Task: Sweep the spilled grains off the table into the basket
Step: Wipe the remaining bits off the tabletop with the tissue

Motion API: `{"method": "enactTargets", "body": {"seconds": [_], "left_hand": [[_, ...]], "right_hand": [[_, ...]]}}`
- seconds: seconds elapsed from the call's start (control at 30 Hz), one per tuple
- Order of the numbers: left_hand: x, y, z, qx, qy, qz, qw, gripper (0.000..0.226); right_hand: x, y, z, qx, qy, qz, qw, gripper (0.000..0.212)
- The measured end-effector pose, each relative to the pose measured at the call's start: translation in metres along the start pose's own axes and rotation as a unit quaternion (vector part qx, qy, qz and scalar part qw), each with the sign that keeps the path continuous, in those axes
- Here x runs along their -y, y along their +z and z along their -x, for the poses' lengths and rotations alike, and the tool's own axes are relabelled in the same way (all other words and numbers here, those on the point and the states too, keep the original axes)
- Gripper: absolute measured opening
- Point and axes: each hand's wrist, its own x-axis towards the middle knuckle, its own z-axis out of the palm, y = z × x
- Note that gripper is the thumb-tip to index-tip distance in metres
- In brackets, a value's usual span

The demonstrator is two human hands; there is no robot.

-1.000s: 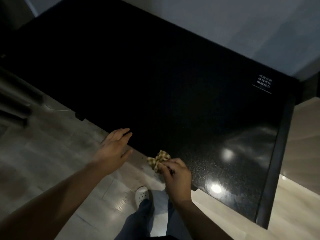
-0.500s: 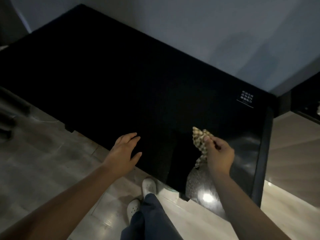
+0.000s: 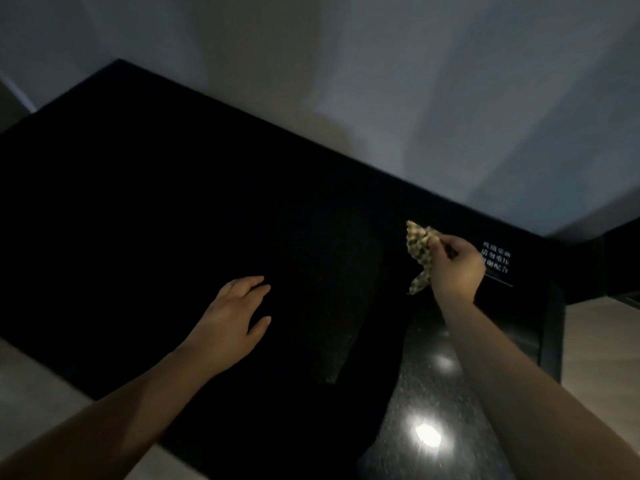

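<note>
Grains cannot be made out on the dark counter. The right hand, just left of the counter's white label, pinches a checked cloth in curled fingers. The left hand, well left of the label, has relaxed, spread fingers and holds nothing.

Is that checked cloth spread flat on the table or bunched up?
Bunched up. The right hand pinches the checked cloth over the dark table; one crumpled end sticks up, another hangs below.
</note>
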Motion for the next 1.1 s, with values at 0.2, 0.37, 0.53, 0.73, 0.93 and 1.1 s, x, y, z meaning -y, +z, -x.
{"method": "enactTargets", "body": {"seconds": [0.2, 0.37, 0.53, 0.73, 0.93, 1.1], "left_hand": [[-0.006, -0.003, -0.054, 0.008, 0.006, -0.041, 0.999, 0.063], [-0.001, 0.001, -0.076, 0.032, 0.011, -0.103, 0.994, 0.072], [0.013, 0.008, -0.085, 0.004, 0.036, -0.079, 0.996, 0.091], [0.016, 0.012, -0.084, -0.007, 0.038, -0.073, 0.997, 0.084], [0.022, 0.015, -0.086, -0.011, 0.052, -0.091, 0.994, 0.082], [0.024, 0.017, -0.089, -0.01, 0.06, -0.127, 0.99, 0.079]], "right_hand": [[-0.005, 0.028, -0.074, -0.03, -0.039, 0.074, 0.996, 0.023], [-0.02, 0.059, -0.12, -0.043, -0.017, 0.101, 0.994, 0.024], [-0.025, 0.082, -0.124, -0.052, -0.034, 0.103, 0.993, 0.024], [-0.016, 0.085, -0.042, 0.056, -0.157, 0.102, 0.981, 0.015], [-0.002, 0.069, -0.031, 0.102, -0.166, 0.053, 0.979, 0.008], [0.011, 0.083, -0.125, 0.012, -0.093, 0.099, 0.991, 0.036]]}}
